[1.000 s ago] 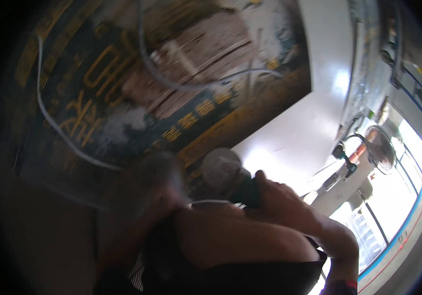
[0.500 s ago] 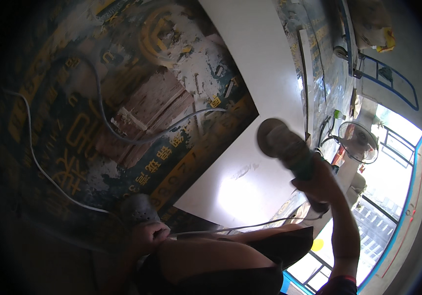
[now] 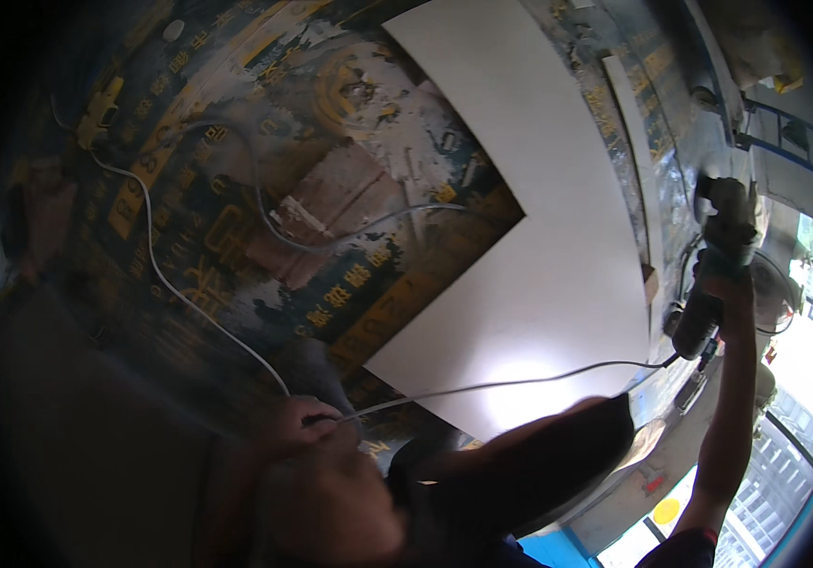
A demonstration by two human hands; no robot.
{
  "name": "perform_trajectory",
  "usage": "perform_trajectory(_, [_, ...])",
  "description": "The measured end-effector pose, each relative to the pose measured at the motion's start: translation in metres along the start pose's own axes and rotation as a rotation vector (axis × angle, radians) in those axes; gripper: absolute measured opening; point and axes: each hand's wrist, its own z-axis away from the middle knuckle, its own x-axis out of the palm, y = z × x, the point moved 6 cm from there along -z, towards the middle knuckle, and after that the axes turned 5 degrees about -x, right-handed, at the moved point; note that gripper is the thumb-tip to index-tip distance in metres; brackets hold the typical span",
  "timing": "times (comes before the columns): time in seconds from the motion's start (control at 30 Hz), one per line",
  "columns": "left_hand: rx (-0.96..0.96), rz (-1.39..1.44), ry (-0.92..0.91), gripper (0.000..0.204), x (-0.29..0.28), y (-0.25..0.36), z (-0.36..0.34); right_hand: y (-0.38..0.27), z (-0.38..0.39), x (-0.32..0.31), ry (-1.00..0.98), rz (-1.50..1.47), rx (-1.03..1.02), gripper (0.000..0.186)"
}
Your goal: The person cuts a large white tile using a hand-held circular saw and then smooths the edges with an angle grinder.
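At the far right my right hand (image 3: 734, 287) is closed round the body of an angle grinder (image 3: 728, 232), held out at arm's length with its disc end away from me. A pale power cord (image 3: 491, 385) runs from the grinder's rear across to my left hand (image 3: 304, 423). My left hand is curled by my knee with this cord passing through its fingers. Beyond that hand the cord goes on over the floor to a yellow socket block (image 3: 100, 112). A large white board (image 3: 558, 256) lies between the two hands, its notched corner pointing right.
Dark printed floor sheeting (image 3: 188, 237) bears dust, scraps and a reddish-brown flat piece (image 3: 330, 204). A grey cable (image 3: 259, 194) loops over it. Pale strips (image 3: 635, 151) lie past the board. A blue metal frame (image 3: 795, 137), a fan (image 3: 777, 293) and bright windows are at right.
My right hand has carried the grinder away to the right, off from over the white board. The cord now stretches farther across the board. The view has shifted; my left hand stays by my knee.
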Motion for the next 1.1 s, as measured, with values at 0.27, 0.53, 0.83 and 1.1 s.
perform_trajectory(0.27, [0.385,-0.282,0.166,0.028,0.076,0.147,-0.099,-0.066,-0.018,0.02,-0.121,0.73,-0.355,0.042])
perform_trajectory(0.53, [0.532,-0.954,0.249,0.052,0.108,0.111,-0.119,-0.057,-0.035,0.142,-0.368,1.217,-0.525,0.056])
perform_trajectory(0.83, [0.55,-1.033,0.84,0.051,0.008,0.114,-0.129,-0.049,-0.058,0.187,-0.55,1.472,-0.741,0.048])
perform_trajectory(1.1, [0.567,-1.097,0.6,0.01,0.025,0.124,-0.15,-0.056,-0.066,0.19,-0.566,1.48,-0.654,0.047])
